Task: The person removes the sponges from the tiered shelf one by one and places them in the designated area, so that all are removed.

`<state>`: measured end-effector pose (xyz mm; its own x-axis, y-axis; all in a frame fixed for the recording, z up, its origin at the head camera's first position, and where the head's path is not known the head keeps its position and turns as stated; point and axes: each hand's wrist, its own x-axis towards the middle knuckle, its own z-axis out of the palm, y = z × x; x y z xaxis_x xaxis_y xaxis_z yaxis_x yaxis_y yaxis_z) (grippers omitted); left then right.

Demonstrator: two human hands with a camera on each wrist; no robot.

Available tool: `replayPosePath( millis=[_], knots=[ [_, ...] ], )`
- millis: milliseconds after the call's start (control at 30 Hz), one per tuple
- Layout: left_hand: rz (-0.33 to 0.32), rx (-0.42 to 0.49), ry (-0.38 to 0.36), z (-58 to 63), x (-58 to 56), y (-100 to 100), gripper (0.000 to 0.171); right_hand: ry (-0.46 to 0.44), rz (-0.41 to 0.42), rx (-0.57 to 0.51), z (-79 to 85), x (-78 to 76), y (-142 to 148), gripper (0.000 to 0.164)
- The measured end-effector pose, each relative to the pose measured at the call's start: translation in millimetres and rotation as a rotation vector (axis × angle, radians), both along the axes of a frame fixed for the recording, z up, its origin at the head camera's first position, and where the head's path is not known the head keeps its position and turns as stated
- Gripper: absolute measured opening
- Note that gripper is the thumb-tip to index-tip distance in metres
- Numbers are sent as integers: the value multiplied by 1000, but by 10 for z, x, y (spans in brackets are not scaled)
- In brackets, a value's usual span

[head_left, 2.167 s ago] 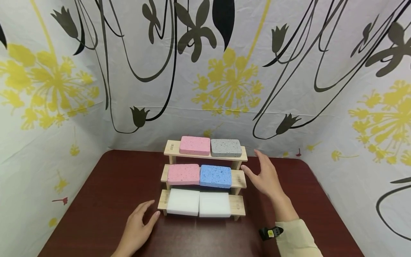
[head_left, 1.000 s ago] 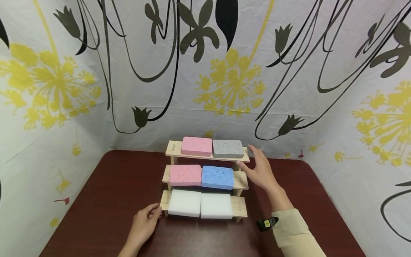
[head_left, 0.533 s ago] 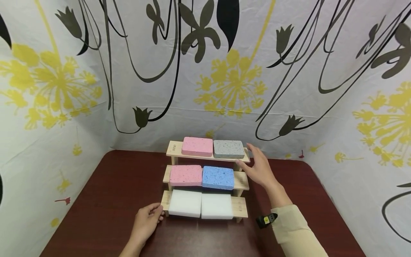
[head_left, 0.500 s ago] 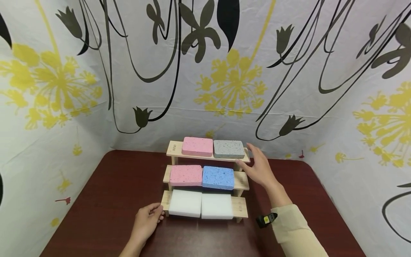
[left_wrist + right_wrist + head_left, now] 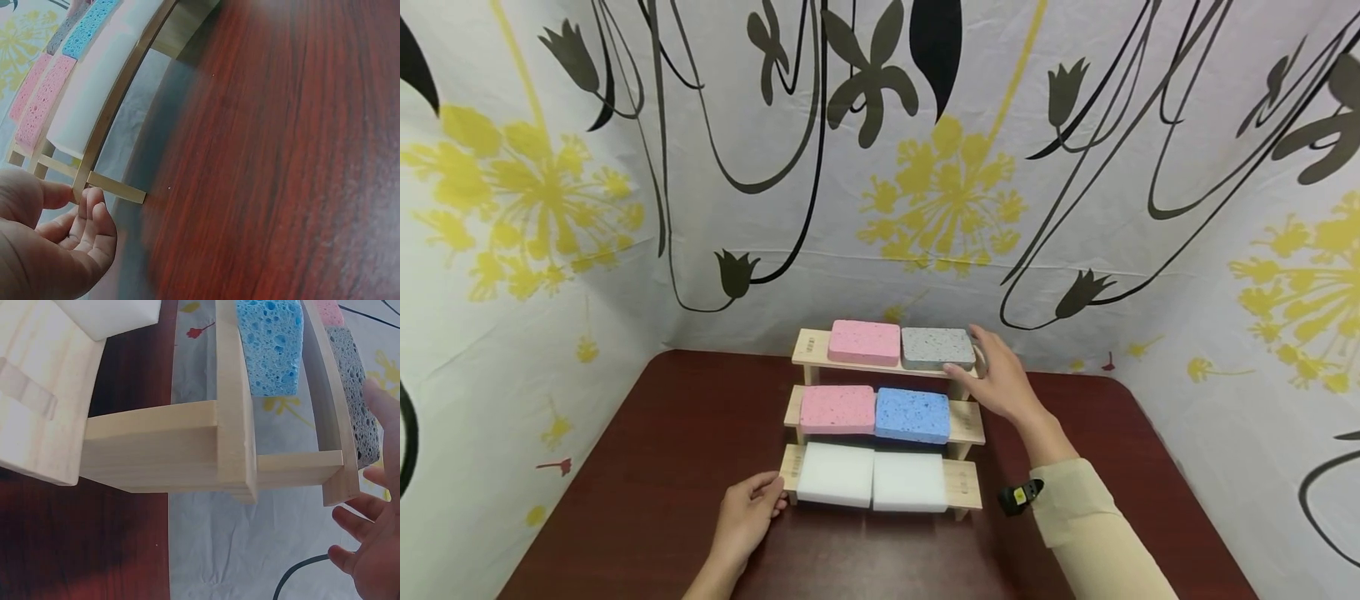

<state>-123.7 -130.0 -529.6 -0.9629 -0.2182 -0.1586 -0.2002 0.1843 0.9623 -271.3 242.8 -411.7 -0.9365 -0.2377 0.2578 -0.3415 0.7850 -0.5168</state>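
A three-step wooden rack (image 5: 964, 482) carries sponges in pairs. My left hand (image 5: 745, 512) pinches the left end of its lowest step between thumb and fingers, plain in the left wrist view, where the rack's edge (image 5: 112, 106) runs up from the fingertips. At the top step, my right hand (image 5: 1006, 383) spreads round the right end of a speckled grey sponge (image 5: 936, 346). Its thumb (image 5: 380, 403) overlaps the sponge's face in the right wrist view, while the other fingers hang loosely curled beside the step's end. A pink sponge (image 5: 863, 342) lies left of the grey one.
The middle step holds another pink sponge (image 5: 837, 410) and a blue sponge (image 5: 912, 414). Two white foam blocks (image 5: 835, 475) sit on the lowest step. The rack stands on a dark red-brown table (image 5: 685, 433), with patterned cloth (image 5: 880, 208) behind and at both sides.
My left hand has come to the lowest step's left end and pinched it. My right hand has moved up and left, from beside the rack to the grey sponge.
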Motion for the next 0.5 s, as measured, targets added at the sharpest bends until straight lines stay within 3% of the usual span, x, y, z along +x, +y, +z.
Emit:
replayPosePath(
  millis=[300,500],
  knots=[
    [37,2,33,-7,-10,34,30,-35,10,60,2,-69,-31,96],
    [79,127,25,-13,-12,60,30,-53,10,53,13,-105,-34,100]
  ],
)
